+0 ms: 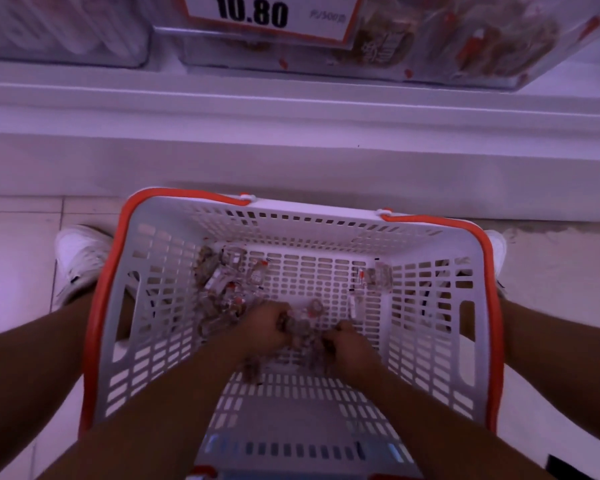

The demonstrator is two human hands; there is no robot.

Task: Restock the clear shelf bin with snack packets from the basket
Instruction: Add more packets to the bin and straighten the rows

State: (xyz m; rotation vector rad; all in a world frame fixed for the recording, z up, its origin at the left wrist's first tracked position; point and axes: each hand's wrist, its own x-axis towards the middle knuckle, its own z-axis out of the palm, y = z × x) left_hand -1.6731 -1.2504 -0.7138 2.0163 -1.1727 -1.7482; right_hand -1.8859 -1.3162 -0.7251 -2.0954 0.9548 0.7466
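Note:
A white slotted basket with a red rim sits on the floor between my feet. Small clear snack packets with red marks lie scattered on its bottom, mostly at the left, with a few more packets at the right. My left hand and my right hand are both down in the basket, fingers curled round a clump of packets between them. The clear shelf bin, holding similar packets, stands on the shelf above at the top right.
A white price sign reading 10.80 hangs on the bin's front. Another clear bin stands at the top left. The white shelf ledge juts out above the basket. My white shoes flank it on the tiled floor.

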